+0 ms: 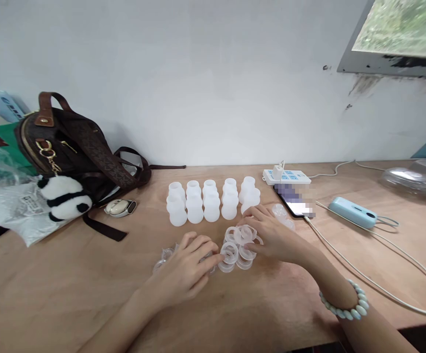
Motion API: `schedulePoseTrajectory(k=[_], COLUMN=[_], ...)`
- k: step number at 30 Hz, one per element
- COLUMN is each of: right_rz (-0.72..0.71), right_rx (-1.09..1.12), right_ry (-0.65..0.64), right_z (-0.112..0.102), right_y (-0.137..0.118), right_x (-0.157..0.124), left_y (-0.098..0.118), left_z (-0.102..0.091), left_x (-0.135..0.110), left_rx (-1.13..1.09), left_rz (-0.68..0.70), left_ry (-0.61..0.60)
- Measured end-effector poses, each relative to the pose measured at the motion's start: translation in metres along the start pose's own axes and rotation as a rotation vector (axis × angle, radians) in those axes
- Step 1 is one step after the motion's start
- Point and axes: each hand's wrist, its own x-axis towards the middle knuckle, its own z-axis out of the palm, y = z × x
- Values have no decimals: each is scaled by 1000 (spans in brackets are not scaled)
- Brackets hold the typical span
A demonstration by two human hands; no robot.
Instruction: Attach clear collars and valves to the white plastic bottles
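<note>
A pile of clear plastic rings (239, 247) lies on the wooden table (69, 289) between my hands. My left hand (187, 268) rests palm down beside the pile, fingers curled, fingertips touching a ring at its left edge. My right hand (271, 234) lies over the pile's right side, fingers bent onto the rings. Behind the pile stand two rows of translucent white cup-shaped pieces (213, 201). More clear rings (163, 257) lie left of my left hand and a few (283, 215) beyond my right hand. What each hand grips is hidden.
A brown bag (69, 147) with a panda plush (63, 196) stands at the left, with plastic bags (10, 206) beside it. A phone (295, 200), a power strip (286, 176), a light blue device (352, 212) and white cables (382, 274) lie at the right.
</note>
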Motion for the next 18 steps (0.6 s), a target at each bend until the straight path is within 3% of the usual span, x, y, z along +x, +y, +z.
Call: schedulePoseTrajectory(k=[3,9,14,18], right_rz=[16,88,67,25], right_rx=[-6,37,19,-10], right_ry=[-39,59,-118,-150], right_z=[1,-14,-19,-13], right_y=[1,-2,-7,-10], right_x=[0,-2,-5,-6], left_y=[0,-1,-1,1], left_z=[0,1,2,3], left_x=[0,0,1,1], left_rx=[-1,-9,-14,-14], left_rz=[-2,-8,-22,-44], left_ry=[-1,-12,-61,-120])
